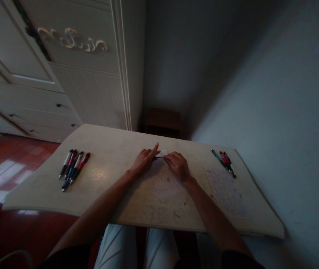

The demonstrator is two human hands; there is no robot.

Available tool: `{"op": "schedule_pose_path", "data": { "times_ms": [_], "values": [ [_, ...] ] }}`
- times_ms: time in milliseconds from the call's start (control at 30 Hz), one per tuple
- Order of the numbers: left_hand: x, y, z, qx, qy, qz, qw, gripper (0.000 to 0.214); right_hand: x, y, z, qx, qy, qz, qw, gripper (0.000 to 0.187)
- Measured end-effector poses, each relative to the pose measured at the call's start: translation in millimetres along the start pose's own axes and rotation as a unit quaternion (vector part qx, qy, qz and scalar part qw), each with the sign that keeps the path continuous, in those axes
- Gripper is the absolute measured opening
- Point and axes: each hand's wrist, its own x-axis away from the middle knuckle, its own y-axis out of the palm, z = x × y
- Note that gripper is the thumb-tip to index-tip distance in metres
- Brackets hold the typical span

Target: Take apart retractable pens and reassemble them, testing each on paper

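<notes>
I see both hands together at twelve o'clock from the sitter's lap; the left hand's grip is closed on one end of a thin dark rod, and the right hand pinches the other; the rod spans the gap, over a marked sheet spread toward six o'clock on the desk; from the rod, a pen bunch lies at nine, a pen cluster at three, and a written page at four.
</notes>
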Motion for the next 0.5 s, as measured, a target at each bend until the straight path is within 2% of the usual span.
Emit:
{"op": "schedule_pose_path", "data": {
  "times_ms": [167,233,333,500],
  "values": [
    [0.0,0.0,0.8,0.004,0.005,-0.014,1.000,0.039,-0.4,-1.4,1.0,-0.006,0.018,0.011,1.000,0.014],
    [0.0,0.0,1.2,0.013,0.008,-0.015,1.000,0.031,0.1,-1.9,1.0,-0.021,0.028,0.021,0.999,0.015],
    [-0.2,-0.3,2.2,0.026,0.009,-0.014,1.000,0.030,2.2,-1.2,2.6,-0.047,0.047,0.035,0.997,0.022],
    [-0.4,-1.9,3.6,0.040,-0.005,-0.001,0.999,0.031,-0.7,-6.4,7.2,-0.106,0.066,0.038,0.991,0.044]
  ]
}}
